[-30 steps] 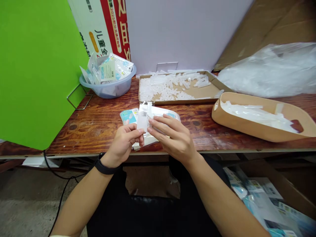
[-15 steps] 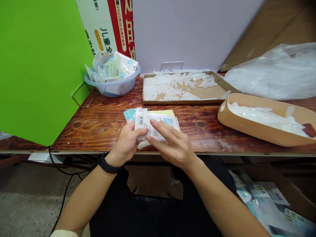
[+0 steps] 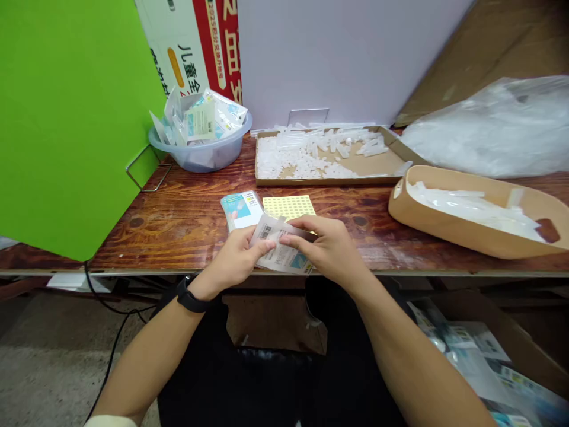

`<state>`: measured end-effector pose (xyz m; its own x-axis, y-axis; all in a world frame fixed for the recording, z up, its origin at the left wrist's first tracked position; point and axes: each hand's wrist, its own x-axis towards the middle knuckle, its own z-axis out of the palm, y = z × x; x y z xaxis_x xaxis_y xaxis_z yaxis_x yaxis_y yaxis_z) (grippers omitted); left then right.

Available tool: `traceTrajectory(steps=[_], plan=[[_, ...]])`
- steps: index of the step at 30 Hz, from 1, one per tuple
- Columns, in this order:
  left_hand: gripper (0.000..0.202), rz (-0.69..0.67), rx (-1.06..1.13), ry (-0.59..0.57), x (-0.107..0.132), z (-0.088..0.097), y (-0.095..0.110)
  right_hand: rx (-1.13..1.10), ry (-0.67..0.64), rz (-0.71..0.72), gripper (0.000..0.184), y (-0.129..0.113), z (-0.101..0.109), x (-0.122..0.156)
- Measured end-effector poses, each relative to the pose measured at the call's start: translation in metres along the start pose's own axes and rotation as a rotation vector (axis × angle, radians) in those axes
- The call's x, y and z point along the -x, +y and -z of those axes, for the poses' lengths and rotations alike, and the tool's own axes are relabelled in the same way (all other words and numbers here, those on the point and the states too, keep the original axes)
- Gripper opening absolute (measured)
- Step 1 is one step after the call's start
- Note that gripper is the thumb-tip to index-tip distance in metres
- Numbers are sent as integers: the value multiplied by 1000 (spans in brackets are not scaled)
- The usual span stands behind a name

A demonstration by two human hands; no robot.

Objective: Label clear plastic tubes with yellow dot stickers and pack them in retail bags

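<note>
Between my hands, over the table's front edge, is a small flat packet (image 3: 281, 256) with a barcode, print and a blue picture on it. My left hand (image 3: 237, 256) pinches its left side, thumb on top. My right hand (image 3: 326, 246) grips its upper right part with thumb and fingers; my fingers hide some of that side. Just behind the packet lies a stack of blue and white printed cards (image 3: 242, 209). Beside the stack is a yellow sheet of small round stickers (image 3: 288, 206), its lower part covered by the packet and my right hand.
A pale blue basin (image 3: 202, 157) of packets stands at back left by a green board (image 3: 66, 118). A cardboard tray (image 3: 306, 182) holds small clear plastic pieces. At right are a tan bin (image 3: 444, 228) and a clear plastic bag (image 3: 493, 130). Below right is a carton of packets (image 3: 484, 356).
The packet has come down toward me and tilted, uncovering the card stack and sticker sheet. My right hand's extended fingers have closed on the packet.
</note>
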<state>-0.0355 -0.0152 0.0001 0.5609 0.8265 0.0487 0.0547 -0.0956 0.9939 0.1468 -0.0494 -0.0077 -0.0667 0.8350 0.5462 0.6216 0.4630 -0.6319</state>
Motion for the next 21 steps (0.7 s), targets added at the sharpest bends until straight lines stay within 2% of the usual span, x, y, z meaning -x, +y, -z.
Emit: traceTrajectory(steps=[2,3,8,11,13,17,19,21], plan=[[31,31,19,-21,-2,-3,-1,-49,-46,-68,15,6,5,-2],[32,53,44,-24,-3,-4,-2,-58,-15,-100,15,10,7,-3],[37,166,144,-26,-6,-5,-6,38,379,-246,13,29,20,-4],[36,187,200,-15,-5,-5,-6,11,485,-224,11,32,23,-1],[35,188,259,-4,-6,-8,-6,-72,440,-215,10,30,22,2],[36,225,355,40,-10,-16,-8,-57,190,-161,17,31,22,5],[40,233,325,40,-11,-17,-9,5,72,-103,21,32,27,4],[41,212,223,18,-12,-16,-9,-24,-23,-112,22,30,33,4]])
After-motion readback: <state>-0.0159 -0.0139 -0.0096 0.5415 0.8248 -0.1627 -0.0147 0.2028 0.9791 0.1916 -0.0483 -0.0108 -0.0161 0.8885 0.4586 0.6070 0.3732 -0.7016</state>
